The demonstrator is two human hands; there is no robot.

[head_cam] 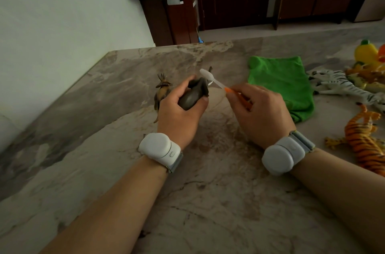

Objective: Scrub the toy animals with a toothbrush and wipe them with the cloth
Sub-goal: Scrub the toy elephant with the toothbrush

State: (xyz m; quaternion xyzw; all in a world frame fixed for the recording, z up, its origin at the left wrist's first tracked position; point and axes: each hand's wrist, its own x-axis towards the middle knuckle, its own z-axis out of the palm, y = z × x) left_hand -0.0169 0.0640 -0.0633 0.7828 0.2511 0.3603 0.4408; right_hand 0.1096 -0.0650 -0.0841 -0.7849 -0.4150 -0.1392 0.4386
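Marble tabletop [104,149] is carrying everything — the left hand [179,112] is gripping a grey toy animal [193,95] above it, the right hand [258,112] is pinching a toothbrush [216,82] beside the toy — a green cloth [281,85] is lying near.

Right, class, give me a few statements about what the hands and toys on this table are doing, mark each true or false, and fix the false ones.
1. The left hand grips a dark grey toy animal. True.
2. The right hand holds the green cloth. False: it holds the toothbrush; the cloth lies flat on the table.
3. The toothbrush has a white head and an orange handle. True.
4. The tiger toy lies left of the left hand. False: it lies at the right edge, beyond the right hand.
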